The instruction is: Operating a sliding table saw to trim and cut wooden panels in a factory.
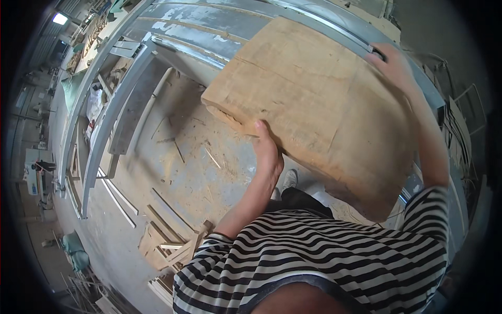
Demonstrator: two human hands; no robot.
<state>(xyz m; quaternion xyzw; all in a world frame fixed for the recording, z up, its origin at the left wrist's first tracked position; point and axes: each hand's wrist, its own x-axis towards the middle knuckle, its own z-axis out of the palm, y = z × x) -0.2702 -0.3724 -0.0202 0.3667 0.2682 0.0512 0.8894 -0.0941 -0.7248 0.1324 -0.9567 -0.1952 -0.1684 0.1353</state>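
Observation:
A large, thick wooden block (303, 89) lies tilted across a metal machine table (198, 34), its near side overhanging toward me. Its sawn edges are rough and its right end curves downward. My left hand (267, 152) is closed on the near edge, thumb up against the side, the other fingers hidden underneath. Past the block's far right corner, my right hand (392, 65) curls round a dark fitting (377, 54) at the end of a bright metal rail (334, 25).
Curved-looking metal rails of a frame (112, 115) stand on the left. Wood offcuts (175, 246) lie in a pile at lower left, and thin strips (117, 196) lie on the dusty floor. Sawdust and chips (214, 157) are scattered below the block. Green sacks (76, 251) sit farther left.

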